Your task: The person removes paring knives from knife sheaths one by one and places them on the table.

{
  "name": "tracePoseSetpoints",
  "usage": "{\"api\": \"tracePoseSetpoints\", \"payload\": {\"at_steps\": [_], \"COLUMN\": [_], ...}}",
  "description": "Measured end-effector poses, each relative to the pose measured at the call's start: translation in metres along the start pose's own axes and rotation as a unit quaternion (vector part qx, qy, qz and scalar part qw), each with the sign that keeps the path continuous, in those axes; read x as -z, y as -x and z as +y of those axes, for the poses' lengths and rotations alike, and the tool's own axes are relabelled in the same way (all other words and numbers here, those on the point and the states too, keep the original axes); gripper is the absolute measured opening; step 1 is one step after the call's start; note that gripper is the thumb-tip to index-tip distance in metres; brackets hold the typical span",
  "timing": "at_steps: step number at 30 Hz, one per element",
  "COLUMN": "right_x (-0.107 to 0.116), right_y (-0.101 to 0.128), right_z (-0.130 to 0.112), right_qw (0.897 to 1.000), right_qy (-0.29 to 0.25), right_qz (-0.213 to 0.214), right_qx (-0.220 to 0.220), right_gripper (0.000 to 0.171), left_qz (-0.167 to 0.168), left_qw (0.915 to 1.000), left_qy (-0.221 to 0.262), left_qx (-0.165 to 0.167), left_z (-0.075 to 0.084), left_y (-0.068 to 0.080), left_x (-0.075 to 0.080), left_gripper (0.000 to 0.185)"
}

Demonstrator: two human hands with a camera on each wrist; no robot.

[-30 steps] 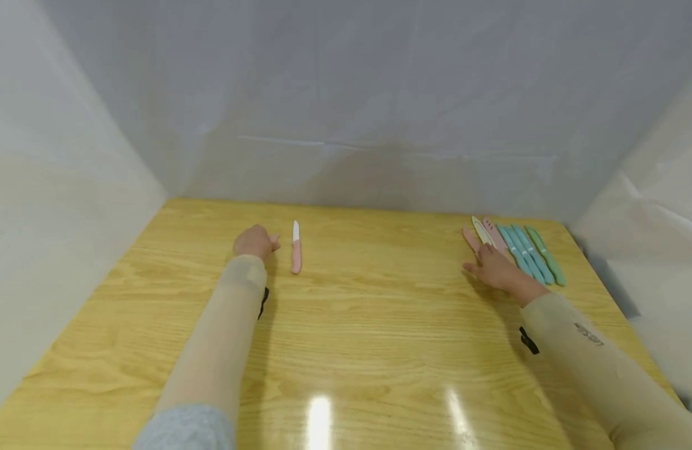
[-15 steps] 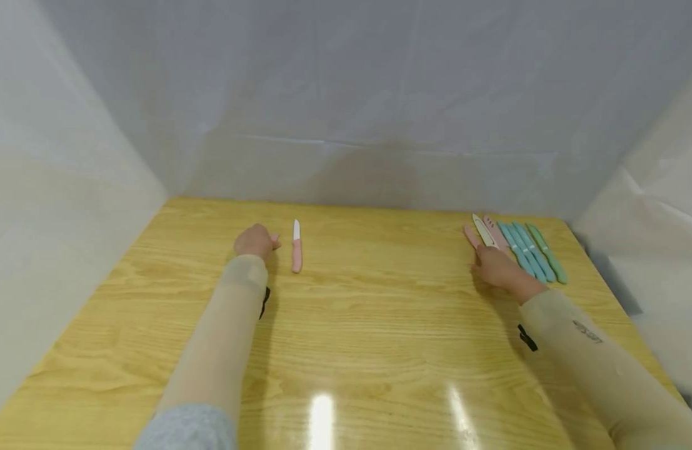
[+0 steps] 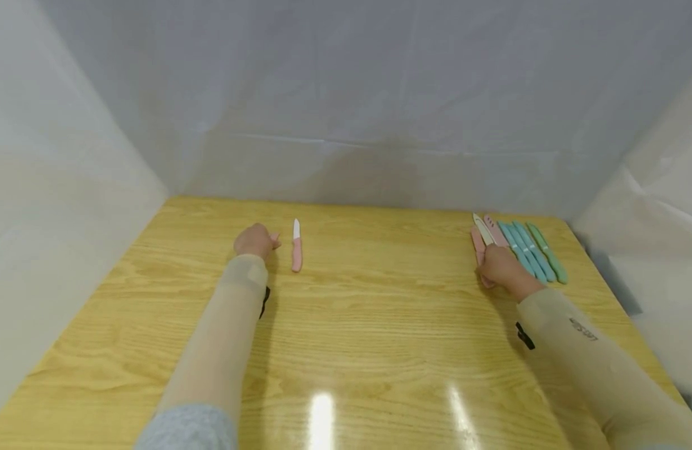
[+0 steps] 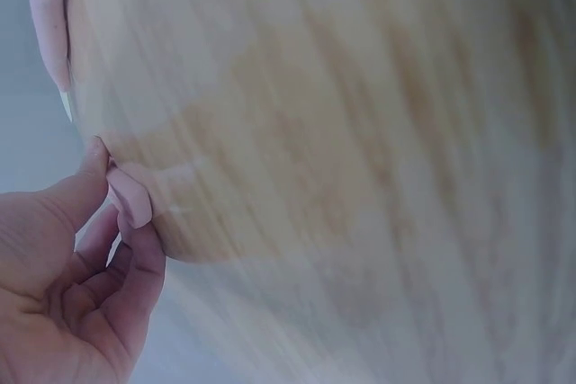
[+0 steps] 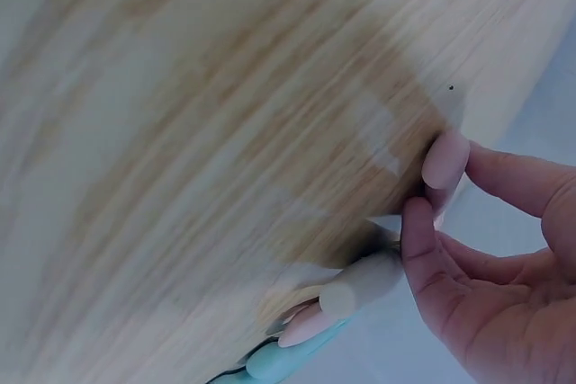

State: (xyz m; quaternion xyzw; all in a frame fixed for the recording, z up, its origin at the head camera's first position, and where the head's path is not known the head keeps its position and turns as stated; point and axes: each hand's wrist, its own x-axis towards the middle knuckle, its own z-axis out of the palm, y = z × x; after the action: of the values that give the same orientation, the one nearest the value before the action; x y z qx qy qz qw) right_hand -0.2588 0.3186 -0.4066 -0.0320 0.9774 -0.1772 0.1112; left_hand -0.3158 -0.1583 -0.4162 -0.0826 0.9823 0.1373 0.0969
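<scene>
A pink-handled knife with a white blade (image 3: 296,247) lies on the wooden table (image 3: 346,337); its tip also shows in the left wrist view (image 4: 49,24). My left hand (image 3: 255,241) rests just left of it. Its thumb and forefinger pinch a small pink piece (image 4: 130,195), of which only the end shows. At the far right my right hand (image 3: 500,265) grips a slim pink piece (image 3: 477,240) at the left end of a row of knives and sheaths. In the right wrist view the thumb and a finger pinch that piece's rounded end (image 5: 445,159).
The row by the right hand holds a cream blade (image 3: 483,229), a pink sheath (image 3: 494,230), two teal pieces (image 3: 522,250) and a green one (image 3: 547,253), near the table's right edge. White sheeting walls off the back and both sides.
My right hand has slid toward the row and closed round the slim pink piece, which has turned from slanted to nearly straight. The left hand and the pink knife have stayed still.
</scene>
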Motion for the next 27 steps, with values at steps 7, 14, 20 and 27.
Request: {"api": "tracePoseSetpoints", "payload": {"at_steps": [7,14,20,27], "right_x": [-0.0025,-0.0027,-0.0023,-0.0058], "right_y": [-0.0048,-0.0016,-0.0003,-0.005], "right_z": [0.0036,-0.0039,-0.0053,-0.0003], "right_qw": [0.999,0.998,0.998,0.999], "right_qy": [0.007,0.021,0.009,0.027], "right_qz": [-0.026,-0.046,-0.042,-0.039], "right_qx": [-0.021,-0.026,-0.038,-0.007], "right_gripper": [0.015,0.018,0.012,0.012], "left_qz": [0.001,-0.004,-0.007,-0.014], "left_qw": [1.0,0.9999,0.9999,0.9998], "left_qy": [0.003,0.005,0.001,-0.005], "left_qx": [0.002,0.009,0.012,0.014], "left_z": [0.0031,0.0025,0.0026,0.0043], "left_y": [0.0006,0.0025,0.0005,0.0015], "left_x": [-0.0006,0.0009,0.0012,0.0004], "left_gripper": [0.05,0.049,0.049,0.048]}}
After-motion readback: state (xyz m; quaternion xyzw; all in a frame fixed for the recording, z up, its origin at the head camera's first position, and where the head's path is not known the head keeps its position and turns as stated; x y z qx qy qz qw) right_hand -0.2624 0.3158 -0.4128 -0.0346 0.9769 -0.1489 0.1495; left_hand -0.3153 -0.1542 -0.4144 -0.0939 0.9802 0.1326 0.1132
